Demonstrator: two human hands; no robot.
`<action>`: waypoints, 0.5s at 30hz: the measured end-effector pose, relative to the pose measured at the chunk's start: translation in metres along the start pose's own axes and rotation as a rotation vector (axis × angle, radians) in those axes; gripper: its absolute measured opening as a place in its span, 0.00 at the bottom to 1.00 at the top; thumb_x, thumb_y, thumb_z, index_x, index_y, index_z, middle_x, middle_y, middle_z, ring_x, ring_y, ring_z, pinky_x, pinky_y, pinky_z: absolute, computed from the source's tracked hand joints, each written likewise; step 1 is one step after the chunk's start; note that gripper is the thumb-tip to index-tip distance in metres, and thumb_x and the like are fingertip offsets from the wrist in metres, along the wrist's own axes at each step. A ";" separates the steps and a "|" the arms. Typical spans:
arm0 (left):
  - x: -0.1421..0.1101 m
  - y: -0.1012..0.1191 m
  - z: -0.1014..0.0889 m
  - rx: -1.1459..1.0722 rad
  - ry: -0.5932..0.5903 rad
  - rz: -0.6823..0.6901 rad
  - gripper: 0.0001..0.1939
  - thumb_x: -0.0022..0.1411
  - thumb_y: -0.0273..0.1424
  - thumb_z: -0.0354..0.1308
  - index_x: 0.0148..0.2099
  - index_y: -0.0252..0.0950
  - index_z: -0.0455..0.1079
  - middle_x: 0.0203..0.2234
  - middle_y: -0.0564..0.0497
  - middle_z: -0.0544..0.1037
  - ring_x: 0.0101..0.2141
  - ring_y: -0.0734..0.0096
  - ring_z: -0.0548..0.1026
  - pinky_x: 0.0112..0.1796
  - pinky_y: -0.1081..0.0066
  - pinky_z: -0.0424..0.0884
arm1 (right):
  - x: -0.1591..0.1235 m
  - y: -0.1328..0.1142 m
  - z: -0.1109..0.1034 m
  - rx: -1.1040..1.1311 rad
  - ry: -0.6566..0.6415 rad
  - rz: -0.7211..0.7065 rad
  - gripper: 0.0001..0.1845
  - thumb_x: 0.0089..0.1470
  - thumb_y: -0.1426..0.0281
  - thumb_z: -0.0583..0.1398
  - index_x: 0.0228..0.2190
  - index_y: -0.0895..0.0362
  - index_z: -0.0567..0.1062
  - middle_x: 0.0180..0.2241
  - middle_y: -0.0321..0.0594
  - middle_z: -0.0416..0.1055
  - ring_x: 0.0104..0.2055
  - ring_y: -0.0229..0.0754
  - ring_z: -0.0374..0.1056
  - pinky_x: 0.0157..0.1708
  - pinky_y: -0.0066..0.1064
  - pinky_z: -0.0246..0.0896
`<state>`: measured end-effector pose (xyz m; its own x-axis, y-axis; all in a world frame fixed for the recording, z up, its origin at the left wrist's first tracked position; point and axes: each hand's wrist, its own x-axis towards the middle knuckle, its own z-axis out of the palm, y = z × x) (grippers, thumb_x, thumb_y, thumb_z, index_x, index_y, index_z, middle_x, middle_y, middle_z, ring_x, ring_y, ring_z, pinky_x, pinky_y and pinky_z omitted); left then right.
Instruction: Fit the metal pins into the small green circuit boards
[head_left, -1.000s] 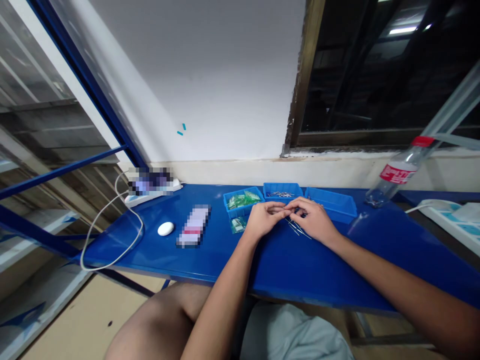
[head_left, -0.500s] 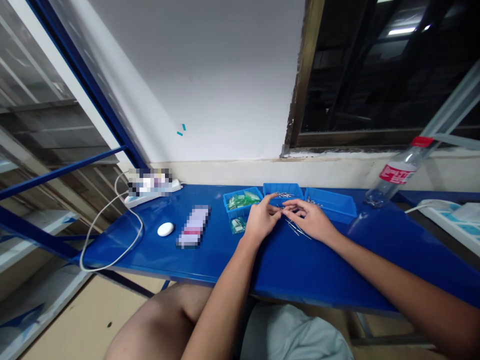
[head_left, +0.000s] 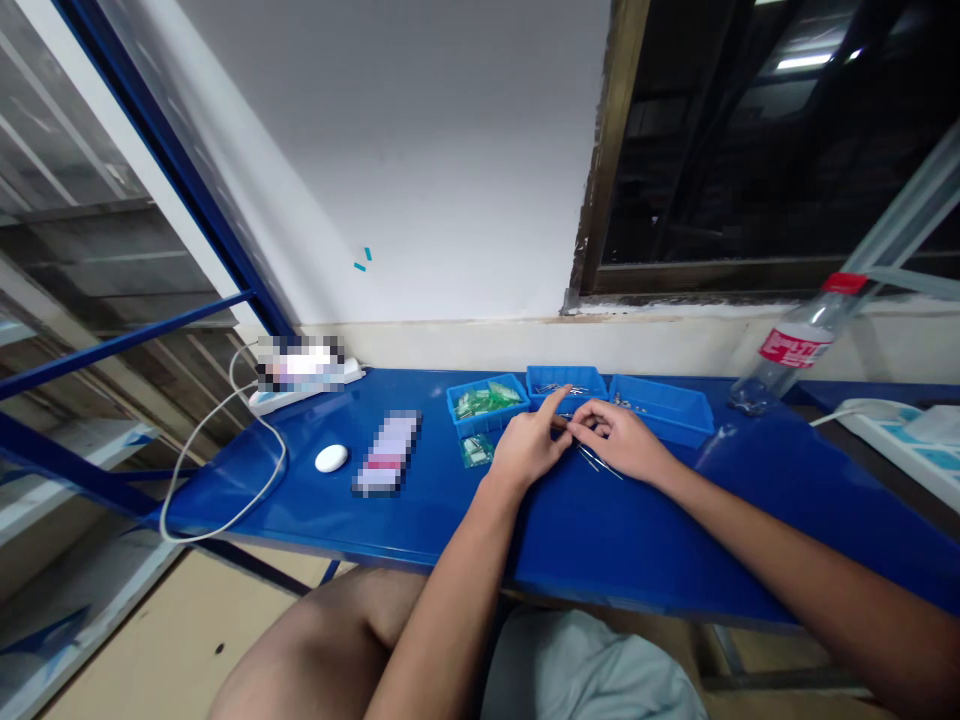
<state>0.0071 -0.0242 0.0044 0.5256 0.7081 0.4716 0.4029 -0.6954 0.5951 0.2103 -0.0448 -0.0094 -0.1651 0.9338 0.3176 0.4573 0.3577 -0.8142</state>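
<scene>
My left hand (head_left: 528,446) and my right hand (head_left: 619,438) meet over the blue table, fingertips almost touching. On the left hand the index finger points up and away, while the thumb and other fingers are drawn together. The right thumb and fingers are pinched. Whatever lies between the fingertips is too small or hidden to name. Several thin metal rods (head_left: 600,463) lie on the table beneath my right hand, partly covered by it. Just beyond the hands, a blue bin (head_left: 567,374) holds more thin metal pieces.
Left of it, a blue bin (head_left: 459,397) holds green packets; a small green packet (head_left: 475,450) lies before it. Another blue bin (head_left: 675,412) sits right, with small metal parts. Also around: a blurred-out phone-shaped item (head_left: 387,455), white oval object (head_left: 331,459), plastic bottle (head_left: 795,347), power strips (head_left: 885,440).
My left index finger has lifted and straightened, and the left thumb has dropped a little. My right fingers have curled in more tightly. The bins and rods look unmoved.
</scene>
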 end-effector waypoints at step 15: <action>0.002 -0.001 0.002 -0.086 -0.002 0.008 0.24 0.63 0.22 0.58 0.61 0.39 0.65 0.42 0.46 0.84 0.41 0.62 0.83 0.42 0.69 0.77 | -0.003 -0.016 -0.005 -0.264 0.078 -0.112 0.08 0.61 0.63 0.59 0.33 0.52 0.75 0.29 0.38 0.75 0.26 0.42 0.66 0.28 0.34 0.60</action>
<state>0.0093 -0.0224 0.0038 0.5297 0.7024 0.4754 0.3327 -0.6877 0.6453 0.2077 -0.0532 0.0052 -0.1640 0.8814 0.4430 0.6536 0.4334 -0.6205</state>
